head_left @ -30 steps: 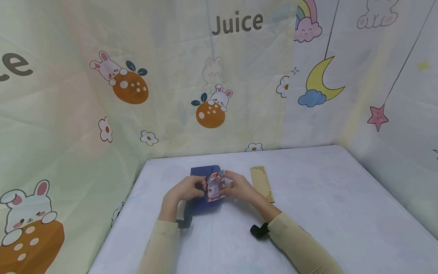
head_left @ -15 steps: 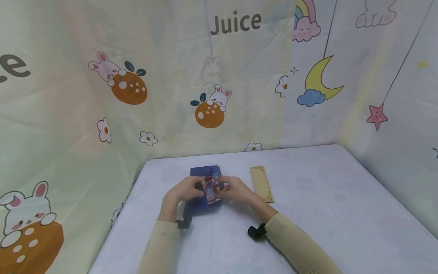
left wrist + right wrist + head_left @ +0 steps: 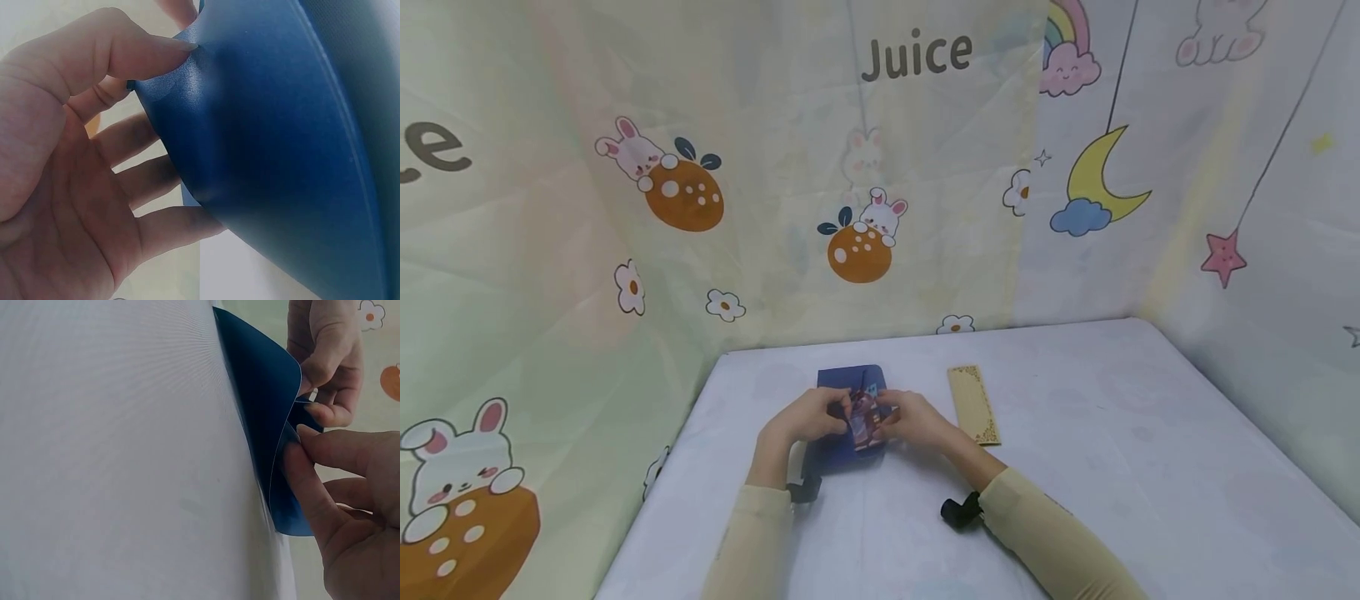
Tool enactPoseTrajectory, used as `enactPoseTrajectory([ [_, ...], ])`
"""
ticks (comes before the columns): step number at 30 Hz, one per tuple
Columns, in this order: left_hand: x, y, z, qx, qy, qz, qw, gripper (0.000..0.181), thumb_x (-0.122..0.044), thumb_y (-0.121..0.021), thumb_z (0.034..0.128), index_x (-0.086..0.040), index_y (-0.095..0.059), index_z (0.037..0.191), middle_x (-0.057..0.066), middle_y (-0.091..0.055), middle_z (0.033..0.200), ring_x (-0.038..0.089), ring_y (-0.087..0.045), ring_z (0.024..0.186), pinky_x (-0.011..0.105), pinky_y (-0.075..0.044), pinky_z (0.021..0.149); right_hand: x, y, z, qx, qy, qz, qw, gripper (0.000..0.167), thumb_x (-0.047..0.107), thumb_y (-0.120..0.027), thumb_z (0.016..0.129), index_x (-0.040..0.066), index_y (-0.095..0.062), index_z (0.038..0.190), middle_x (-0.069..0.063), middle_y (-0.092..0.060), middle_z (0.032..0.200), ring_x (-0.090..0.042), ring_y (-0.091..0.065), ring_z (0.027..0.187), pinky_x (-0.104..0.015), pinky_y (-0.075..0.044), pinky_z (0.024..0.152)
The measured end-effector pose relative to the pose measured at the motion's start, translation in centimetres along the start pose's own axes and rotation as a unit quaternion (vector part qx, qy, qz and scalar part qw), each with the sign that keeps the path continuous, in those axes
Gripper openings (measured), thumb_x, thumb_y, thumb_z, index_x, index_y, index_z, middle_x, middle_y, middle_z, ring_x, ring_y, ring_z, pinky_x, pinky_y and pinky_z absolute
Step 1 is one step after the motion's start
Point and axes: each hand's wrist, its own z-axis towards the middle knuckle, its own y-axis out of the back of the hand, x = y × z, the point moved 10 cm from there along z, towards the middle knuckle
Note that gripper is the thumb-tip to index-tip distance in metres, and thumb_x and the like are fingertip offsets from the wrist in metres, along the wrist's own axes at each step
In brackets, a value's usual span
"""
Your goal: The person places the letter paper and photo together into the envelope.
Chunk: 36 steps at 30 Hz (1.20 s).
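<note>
A dark blue paper envelope (image 3: 842, 377) lies on the white table with a raised edge. My left hand (image 3: 808, 414) pinches that edge; in the left wrist view the thumb presses the blue sheet (image 3: 269, 125) and the other fingers stay behind it. My right hand (image 3: 917, 418) pinches the right side of a small picture card (image 3: 863, 421) with a cartoon animal on it. The card is tilted and lies over the envelope, close to the left fingertips. In the right wrist view both hands meet at the envelope's curved opening (image 3: 259, 381). Whether the card's far edge is inside is hidden.
A gold strip with ornate ends (image 3: 975, 404) lies on the table (image 3: 1075, 467) right of the envelope. Printed cloth walls (image 3: 775, 167) stand behind and at both sides. A black wrist camera (image 3: 961, 510) sits on the right wrist.
My right hand has moved slightly left with the picture card, which now sits lower and more tilted over the envelope. The left hand has kept its hold in place.
</note>
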Motion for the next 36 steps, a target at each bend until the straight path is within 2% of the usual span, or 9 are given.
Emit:
enactPoseTrajectory([
  [9,-0.1,-0.1,0.0,0.0,-0.005,0.005,1.0,0.019,-0.009,-0.077,0.0847,-0.021,-0.065,0.091,0.007,-0.065,0.14,0.019,-0.058,0.082,0.035,-0.047,0.066,0.0,0.0,0.4,-0.002,-0.006,-0.024,0.9997,0.073,0.009,-0.083,0.086,-0.003,-0.05,0.149,-0.023,-0.051,0.155,-0.019,-0.076,0.097,-0.03,-0.06,0.077],
  [11,-0.1,-0.1,0.0,-0.001,-0.007,0.006,1.0,0.019,-0.009,-0.077,0.0848,-0.021,-0.065,0.091,0.01,-0.062,0.147,0.019,-0.058,0.082,0.035,-0.047,0.067,0.2,0.0,0.4,-0.001,-0.002,-0.022,0.9998,0.072,0.008,-0.083,0.086,-0.004,-0.05,0.149,-0.024,-0.049,0.157,-0.021,-0.076,0.099,-0.031,-0.06,0.079],
  [15,-0.2,-0.1,0.0,-0.001,-0.015,0.007,0.9999,0.019,-0.008,-0.077,0.0847,-0.021,-0.066,0.092,0.009,-0.064,0.144,0.019,-0.058,0.081,0.035,-0.047,0.067,0.6,-0.2,0.6,0.004,0.007,-0.016,0.9998,0.068,0.007,-0.081,0.087,-0.005,-0.051,0.147,-0.026,-0.046,0.158,-0.024,-0.076,0.1,-0.033,-0.061,0.082],
  [22,-0.1,0.0,-0.1,0.0,-0.023,0.006,0.9997,0.02,-0.008,-0.077,0.0838,-0.023,-0.065,0.09,0.014,-0.057,0.153,0.02,-0.059,0.089,0.034,-0.047,0.07,0.7,-0.8,1.0,0.021,0.009,-0.016,0.9996,0.066,0.007,-0.08,0.089,-0.003,-0.052,0.147,-0.025,-0.058,0.147,-0.021,-0.076,0.098,-0.033,-0.06,0.084],
  [26,-0.3,0.0,0.0,0.001,-0.029,0.007,0.9996,0.022,-0.007,-0.077,0.0819,-0.023,-0.065,0.091,0.009,-0.072,0.124,0.019,-0.059,0.082,0.033,-0.048,0.067,1.0,-1.0,1.3,0.024,0.024,-0.032,0.9989,0.057,0.007,-0.079,0.089,-0.002,-0.059,0.142,-0.025,-0.047,0.157,-0.022,-0.077,0.1,-0.033,-0.06,0.086],
  [29,-0.3,0.0,0.0,0.001,-0.033,0.01,0.9994,0.022,-0.007,-0.077,0.081,-0.023,-0.065,0.092,0.004,-0.07,0.11,0.018,-0.059,0.079,0.033,-0.048,0.066,1.2,-1.2,1.5,0.031,0.032,-0.038,0.9983,0.05,0.006,-0.079,0.089,0.0,-0.064,0.136,-0.025,-0.044,0.16,-0.022,-0.076,0.102,-0.032,-0.06,0.086],
  [32,-0.4,-0.1,0.0,0.0,-0.036,0.01,0.9993,0.022,-0.006,-0.077,0.0803,-0.021,-0.065,0.091,0.002,-0.069,0.118,0.017,-0.058,0.081,0.032,-0.047,0.066,1.3,-1.4,1.6,0.035,0.034,-0.041,0.998,0.048,0.007,-0.08,0.088,0.001,-0.065,0.134,-0.024,-0.046,0.159,-0.02,-0.077,0.101,-0.029,-0.06,0.084],
  [35,-0.3,-0.1,0.0,0.001,-0.034,0.008,0.9994,0.022,-0.006,-0.077,0.0803,-0.021,-0.066,0.091,0.001,-0.07,0.115,0.016,-0.058,0.08,0.032,-0.047,0.066,1.3,-1.4,1.8,0.031,0.039,-0.053,0.9973,0.047,0.009,-0.083,0.086,0.001,-0.068,0.13,-0.025,-0.048,0.157,-0.023,-0.077,0.099,-0.032,-0.061,0.083],
  [36,-0.3,-0.1,0.0,0.002,-0.034,0.007,0.9994,0.022,-0.006,-0.077,0.0805,-0.021,-0.065,0.092,0.002,-0.07,0.11,0.016,-0.058,0.08,0.032,-0.047,0.066,1.3,-1.3,1.8,0.027,0.041,-0.064,0.9967,0.047,0.011,-0.084,0.086,0.002,-0.069,0.129,-0.024,-0.05,0.155,-0.025,-0.076,0.104,-0.035,-0.06,0.087],
])
